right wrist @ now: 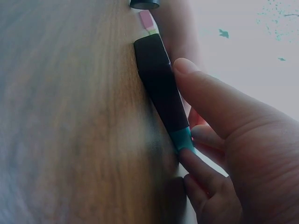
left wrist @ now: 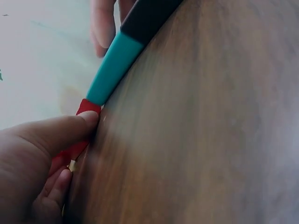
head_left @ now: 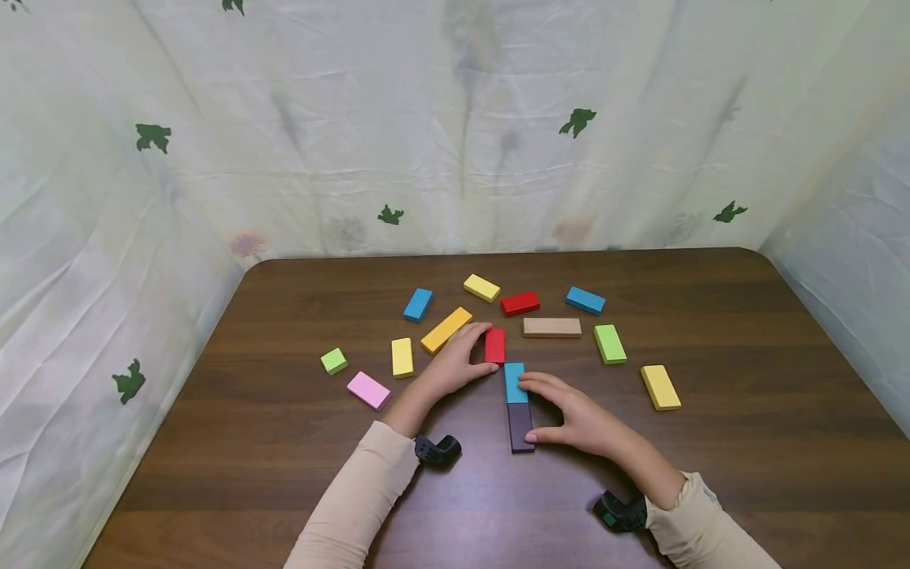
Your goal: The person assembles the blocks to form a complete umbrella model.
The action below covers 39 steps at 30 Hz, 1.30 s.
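Observation:
In the head view, my left hand (head_left: 455, 363) holds a red block (head_left: 494, 346) between thumb and fingers. The thumb lies against that red block (left wrist: 88, 106) in the left wrist view. A light blue block (head_left: 515, 382) and a dark purple block (head_left: 520, 428) lie end to end in line, nearer to me. The red one sits at the blue one's far end, slightly left. My right hand (head_left: 579, 419) touches their right side, fingertips at the blue block and thumb (right wrist: 187, 67) at the dark block (right wrist: 159, 74).
Loose blocks lie around on the brown table (head_left: 284, 474): a yellow-orange block (head_left: 446, 330), a pink block (head_left: 369, 390), a wooden block (head_left: 551, 327), a second red block (head_left: 520, 303), a green block (head_left: 610, 344), a yellow block (head_left: 660, 387) and others. A white curtain (head_left: 455, 158) hangs behind.

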Tool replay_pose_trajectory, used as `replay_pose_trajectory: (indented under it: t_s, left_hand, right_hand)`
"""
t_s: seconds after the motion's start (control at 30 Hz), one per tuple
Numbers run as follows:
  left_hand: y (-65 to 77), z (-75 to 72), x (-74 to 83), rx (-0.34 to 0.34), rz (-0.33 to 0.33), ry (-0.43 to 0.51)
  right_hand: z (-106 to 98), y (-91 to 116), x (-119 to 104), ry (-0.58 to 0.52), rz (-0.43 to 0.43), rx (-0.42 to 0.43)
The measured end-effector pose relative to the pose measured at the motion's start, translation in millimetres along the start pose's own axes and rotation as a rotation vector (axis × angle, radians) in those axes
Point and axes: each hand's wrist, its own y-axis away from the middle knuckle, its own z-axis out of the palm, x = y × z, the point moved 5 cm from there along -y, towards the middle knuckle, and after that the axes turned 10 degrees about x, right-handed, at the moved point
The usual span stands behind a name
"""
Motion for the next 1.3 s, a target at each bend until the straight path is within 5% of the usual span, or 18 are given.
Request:
replay_pose_trajectory:
  t_s: [0.43,0.67,0.97,1.3]
  left_hand:
    - [1.0,-2.5,-1.3,0.036,-0.001,0.065]
    - [-1.4,1.4,1.6,0.067,-0.034,0.036]
    - [-4.3,5.6,7.2,0.128,0.000,-0.013]
    - [-4.9,11.5,11.1,0.120,0.001,-0.066]
  right_hand:
    - [0.8,-0.1,0.4,-0.003,0.006,-0.001]
    - [0.5,0.4,0.0,-0.008,0.008,-0.005]
    - [0.2,0.0,1.8,-0.005,-0.004,0.006]
    - [0.1,0.2,1.4,-0.012,-0.007,0.011]
